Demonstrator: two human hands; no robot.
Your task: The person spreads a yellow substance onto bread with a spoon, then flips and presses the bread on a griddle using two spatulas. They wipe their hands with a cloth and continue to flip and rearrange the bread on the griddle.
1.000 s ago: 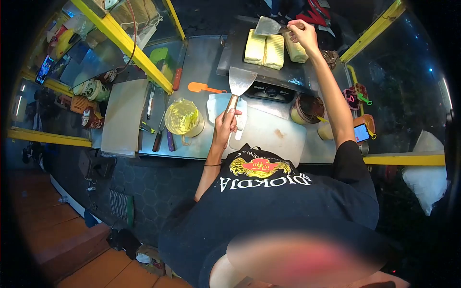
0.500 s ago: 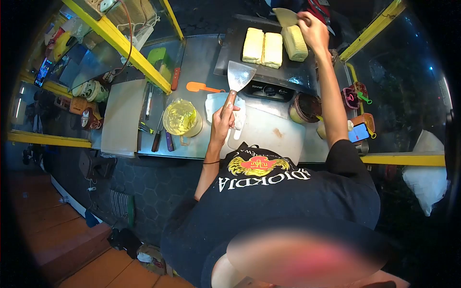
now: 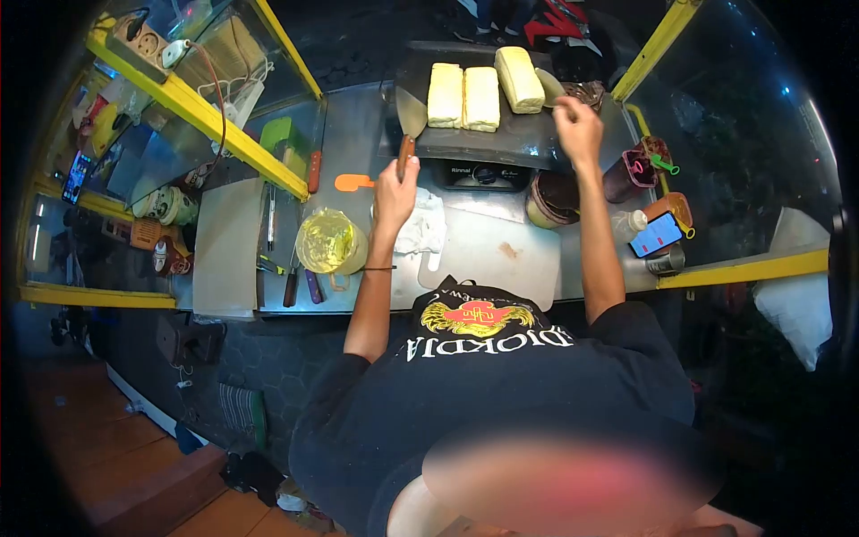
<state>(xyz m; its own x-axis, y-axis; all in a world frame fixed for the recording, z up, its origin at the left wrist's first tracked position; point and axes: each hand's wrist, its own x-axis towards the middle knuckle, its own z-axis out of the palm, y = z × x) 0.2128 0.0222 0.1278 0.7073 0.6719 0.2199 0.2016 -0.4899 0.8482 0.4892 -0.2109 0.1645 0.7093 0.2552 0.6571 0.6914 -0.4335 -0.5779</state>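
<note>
My left hand (image 3: 395, 192) is closed around the wooden handle of a scraper (image 3: 412, 115), whose flat metal blade stands at the left side of the black griddle (image 3: 528, 139). On the griddle, a pair of pale yellow bread blocks (image 3: 463, 98) lies close together, right of that blade. A separate bread block (image 3: 519, 80) lies farther right. My right hand (image 3: 580, 132) grips a second scraper (image 3: 548, 88), its handle mostly hidden by the fingers. That blade is against or just beside the right side of the separate block; contact is hard to make out.
A tub of yellow spread (image 3: 331, 242) and an orange spatula (image 3: 355, 183) stand left of my left forearm. A dark-filled pot (image 3: 553, 199) sits near my right forearm, with a phone (image 3: 657, 234) and jars beyond. Yellow frame posts (image 3: 210, 125) enclose the counter.
My left hand has brought its scraper forward to the griddle's left side. My right hand has lowered its scraper from behind the separate bread block to its right side. The camera view has shifted slightly.
</note>
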